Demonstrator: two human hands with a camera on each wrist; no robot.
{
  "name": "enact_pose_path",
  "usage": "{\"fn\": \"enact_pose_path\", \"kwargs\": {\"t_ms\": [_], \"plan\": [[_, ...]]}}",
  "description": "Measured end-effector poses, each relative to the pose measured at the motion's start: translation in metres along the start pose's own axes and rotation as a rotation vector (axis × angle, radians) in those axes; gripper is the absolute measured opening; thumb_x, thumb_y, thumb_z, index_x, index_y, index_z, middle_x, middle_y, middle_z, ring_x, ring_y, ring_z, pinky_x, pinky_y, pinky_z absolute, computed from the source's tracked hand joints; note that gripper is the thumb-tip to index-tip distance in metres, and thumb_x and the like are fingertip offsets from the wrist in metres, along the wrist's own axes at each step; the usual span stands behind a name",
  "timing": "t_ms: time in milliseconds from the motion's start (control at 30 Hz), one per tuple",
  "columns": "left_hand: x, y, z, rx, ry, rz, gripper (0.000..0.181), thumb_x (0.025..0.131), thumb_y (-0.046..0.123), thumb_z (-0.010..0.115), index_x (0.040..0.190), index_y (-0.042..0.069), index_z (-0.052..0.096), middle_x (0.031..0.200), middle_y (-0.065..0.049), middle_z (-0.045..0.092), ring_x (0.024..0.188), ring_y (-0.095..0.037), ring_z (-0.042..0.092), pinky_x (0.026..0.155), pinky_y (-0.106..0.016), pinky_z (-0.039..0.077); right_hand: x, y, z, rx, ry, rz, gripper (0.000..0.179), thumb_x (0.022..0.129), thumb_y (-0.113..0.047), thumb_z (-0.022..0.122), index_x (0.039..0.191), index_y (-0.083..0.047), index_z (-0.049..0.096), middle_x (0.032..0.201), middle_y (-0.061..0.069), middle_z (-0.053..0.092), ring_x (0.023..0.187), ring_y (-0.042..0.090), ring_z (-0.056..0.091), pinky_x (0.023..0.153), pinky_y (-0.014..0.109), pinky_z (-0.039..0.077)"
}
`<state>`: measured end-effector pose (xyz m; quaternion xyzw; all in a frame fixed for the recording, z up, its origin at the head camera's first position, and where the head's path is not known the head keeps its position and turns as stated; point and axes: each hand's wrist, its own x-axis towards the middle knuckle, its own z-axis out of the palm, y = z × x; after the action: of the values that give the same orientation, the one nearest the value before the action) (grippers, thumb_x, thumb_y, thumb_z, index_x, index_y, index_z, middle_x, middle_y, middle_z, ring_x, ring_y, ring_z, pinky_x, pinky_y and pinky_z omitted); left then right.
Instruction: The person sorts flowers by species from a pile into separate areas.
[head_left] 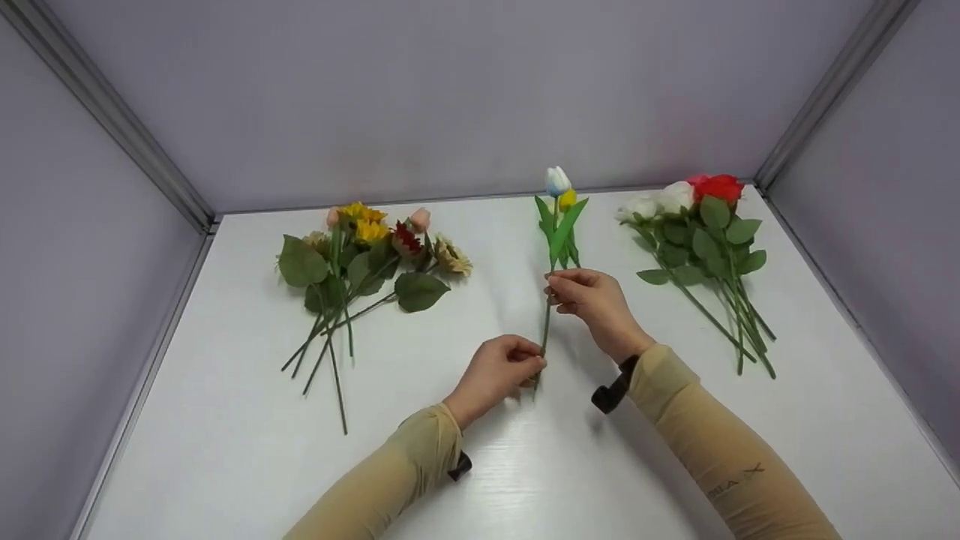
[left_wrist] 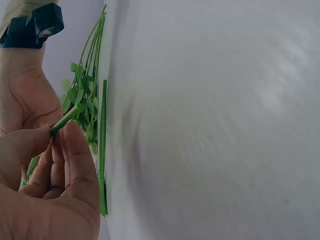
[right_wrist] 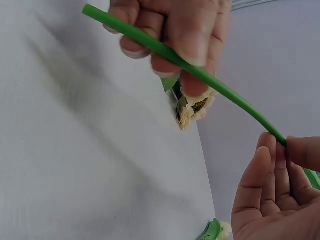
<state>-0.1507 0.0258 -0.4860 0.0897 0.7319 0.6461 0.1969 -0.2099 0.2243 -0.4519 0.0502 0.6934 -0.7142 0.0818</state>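
A white tulip with a bluish base [head_left: 557, 181] stands slightly tilted between both hands. My right hand [head_left: 596, 306] pinches its green stem just below the leaves. Lower down, my left hand [head_left: 499, 375] pinches the same stem near its bottom end. The right wrist view shows the bare green stem [right_wrist: 225, 91] running from one hand to the other, its cut end past the left fingers. Behind the white tulip, a yellow tulip [head_left: 568, 199] lies on the table, partly hidden by it.
On the left of the white table [head_left: 225, 360] lies a loose pile of sunflowers [head_left: 370, 230] and other flowers, stems toward me. At the right are a red rose [head_left: 718, 187] and white roses [head_left: 676, 196]. Grey panels [head_left: 450, 97] enclose the back and sides.
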Motion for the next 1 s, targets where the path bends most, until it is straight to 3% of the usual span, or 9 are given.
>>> {"fn": "enact_pose_path", "kwargs": {"t_ms": [133,400,533,633,733,900,1000], "plan": [[-0.003,-0.002,0.003,0.025,-0.020,-0.005,0.014,0.093,0.014,0.076,0.103,0.005,0.072,0.092,-0.003,0.072,0.080,-0.018,0.070,0.071,-0.036,0.060,0.001,-0.001,-0.003,0.016,0.036,0.012,0.046,0.096,-0.027,0.075,0.125,0.007,0.064,0.104,0.012,0.070,0.091,0.022,0.067,0.083,0.032,0.056],[-0.002,-0.002,0.006,0.064,-0.020,0.002,0.016,0.096,0.013,0.071,0.107,0.001,0.072,0.091,-0.004,0.072,0.076,-0.015,0.068,0.064,-0.028,0.056,-0.004,0.001,-0.001,0.058,-0.027,0.041,0.039,0.098,-0.019,0.073,0.128,0.004,0.064,0.109,0.012,0.067,0.091,0.021,0.067,0.083,0.031,0.057],[-0.003,-0.001,0.007,0.084,-0.033,0.028,0.020,0.097,0.013,0.069,0.112,-0.001,0.071,0.094,-0.002,0.072,0.079,-0.013,0.069,0.067,-0.028,0.057,-0.002,0.001,-0.002,0.029,-0.029,0.043,0.043,0.097,-0.017,0.073,0.130,0.008,0.061,0.108,0.012,0.067,0.087,0.019,0.067,0.082,0.031,0.058],[-0.005,0.000,0.008,0.252,-0.050,0.104,0.023,0.100,0.016,0.067,0.119,0.003,0.072,0.101,0.001,0.072,0.088,-0.011,0.068,0.077,-0.028,0.056,0.004,-0.004,-0.009,-0.052,-0.004,0.047,0.046,0.097,-0.018,0.073,0.131,0.010,0.059,0.108,0.012,0.067,0.087,0.018,0.067,0.082,0.031,0.059],[-0.008,0.002,0.008,0.556,-0.095,0.231,0.028,0.102,0.019,0.065,0.126,0.008,0.070,0.111,0.000,0.070,0.099,-0.012,0.066,0.086,-0.027,0.054,0.012,-0.011,-0.024,-0.199,0.014,0.038,0.043,0.098,-0.019,0.072,0.129,0.009,0.061,0.109,0.014,0.067,0.087,0.019,0.067,0.081,0.031,0.059],[-0.011,0.002,0.011,1.096,-0.176,0.507,0.039,0.103,0.027,0.064,0.140,0.013,0.062,0.132,-0.004,0.064,0.122,-0.021,0.060,0.102,-0.032,0.049,0.026,-0.022,-0.054,-0.563,0.051,-0.026,0.032,0.100,-0.017,0.066,0.122,0.007,0.066,0.109,0.020,0.068,0.086,0.021,0.066,0.076,0.032,0.057],[-0.008,0.001,0.015,1.285,-0.191,0.610,0.045,0.101,0.030,0.066,0.142,0.015,0.060,0.140,-0.005,0.059,0.131,-0.024,0.054,0.110,-0.035,0.043,0.033,-0.024,-0.064,-0.774,0.089,-0.062,0.028,0.100,-0.016,0.064,0.118,0.005,0.068,0.106,0.021,0.069,0.086,0.025,0.066,0.075,0.036,0.054]]}}
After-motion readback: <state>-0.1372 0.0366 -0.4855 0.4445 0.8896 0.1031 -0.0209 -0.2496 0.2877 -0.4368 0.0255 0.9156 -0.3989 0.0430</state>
